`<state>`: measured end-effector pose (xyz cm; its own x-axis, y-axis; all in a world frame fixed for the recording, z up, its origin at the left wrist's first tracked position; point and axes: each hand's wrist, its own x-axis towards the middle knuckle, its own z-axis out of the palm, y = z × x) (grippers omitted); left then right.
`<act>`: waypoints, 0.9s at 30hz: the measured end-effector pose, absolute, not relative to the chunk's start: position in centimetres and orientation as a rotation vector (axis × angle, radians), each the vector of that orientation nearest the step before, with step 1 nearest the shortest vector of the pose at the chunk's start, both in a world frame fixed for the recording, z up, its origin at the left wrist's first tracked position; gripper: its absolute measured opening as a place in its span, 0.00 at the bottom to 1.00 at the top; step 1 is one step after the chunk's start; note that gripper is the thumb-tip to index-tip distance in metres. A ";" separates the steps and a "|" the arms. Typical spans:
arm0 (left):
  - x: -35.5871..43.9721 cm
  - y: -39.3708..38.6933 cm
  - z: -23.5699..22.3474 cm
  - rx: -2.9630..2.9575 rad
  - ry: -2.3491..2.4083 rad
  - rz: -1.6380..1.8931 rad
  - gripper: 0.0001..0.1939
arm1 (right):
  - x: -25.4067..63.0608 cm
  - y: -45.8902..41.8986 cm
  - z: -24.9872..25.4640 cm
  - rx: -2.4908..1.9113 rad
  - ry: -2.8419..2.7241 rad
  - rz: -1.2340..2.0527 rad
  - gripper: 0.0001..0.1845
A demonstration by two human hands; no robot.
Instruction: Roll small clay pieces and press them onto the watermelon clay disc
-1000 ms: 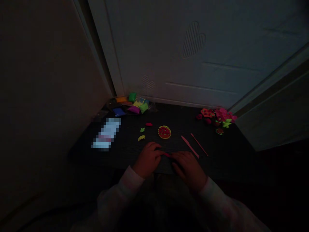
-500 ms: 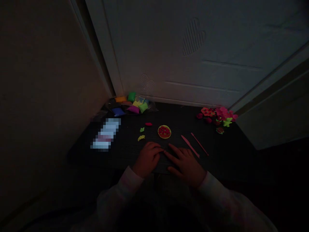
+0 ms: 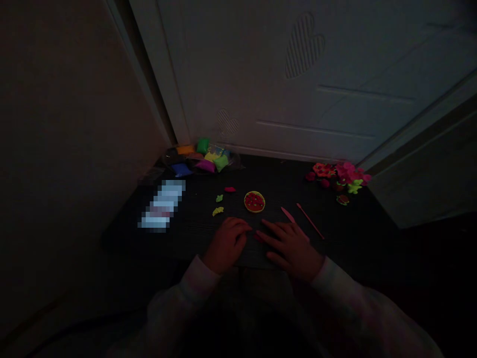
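My right hand lies low over the dark table with its fingers spread. Under its index fingertip shows a small dark pink piece of clay, touched but not gripped. To the left, my left hand points its fingers toward that piece, thumb apart, nothing visible in it. Just beyond the hands sits a round yellow-rimmed clay piece with a red, dotted filling. Small clay pieces lie left of it: a yellow one, a green one and a pinkish red one. The scene is dim.
Beside my right hand lie a pink plastic knife and a thin pink stick tool. Coloured clay packets are at the back left, near a pixelated bright rectangle. Clay flowers cluster at the back right. A white panel rises behind.
My right hand has shifted a little right, away from the left fingertips, and now overlaps the knife. The small pink piece shows more clearly under its finger. My left hand has barely moved.
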<state>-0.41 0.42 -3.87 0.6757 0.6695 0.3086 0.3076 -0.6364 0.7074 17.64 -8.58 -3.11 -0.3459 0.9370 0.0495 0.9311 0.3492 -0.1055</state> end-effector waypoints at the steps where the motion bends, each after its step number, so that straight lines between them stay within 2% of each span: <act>1: -0.4 0.4 -3.8 2.256 0.749 0.761 0.12 | 17.6 -8.6 -3.1 -1.735 -2.502 0.065 0.26; 27: -0.5 0.5 -3.6 2.264 0.755 0.699 0.10 | 17.0 -8.8 -2.8 -1.769 -2.505 0.072 0.28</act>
<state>-0.48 0.46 -3.61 0.6930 0.6669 0.2737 0.3248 -0.6278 0.7074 17.03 -8.79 -2.79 -0.3329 0.9424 0.0335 0.9389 0.3345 -0.0812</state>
